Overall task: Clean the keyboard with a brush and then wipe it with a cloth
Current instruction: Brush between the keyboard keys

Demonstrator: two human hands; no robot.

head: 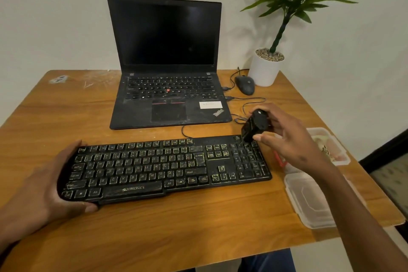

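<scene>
1. The black Zebronics keyboard [163, 166] lies flat across the near-middle of the wooden table [154, 227], its long side running left to right. Its keys are dusted and streaked with pale yellowish grime, thickest around the key edges and legends.
2. The left hand [44, 185] clasps the keyboard's left end, fingers wrapped over the far edge and thumb hooked under the near corner.
3. The right hand [287, 137] grips a small black brush [254, 126], tilted down, with its lower tip meeting the far-right corner of the number pad; whether the bristles actually touch the keys is hard to tell.
4. A dark, open ThinkPad laptop [165, 62] sits just beyond the keyboard, with a black cable between them.
5. A black mouse [245, 84] and a white-potted plant [266, 68] stand at the far right corner.
6. Two clear plastic containers [309, 199] sit just right of the keyboard, close to the table's right edge.
7. Bare wood stretches along the near side and the far left, the near edge well apart from the keyboard.
</scene>
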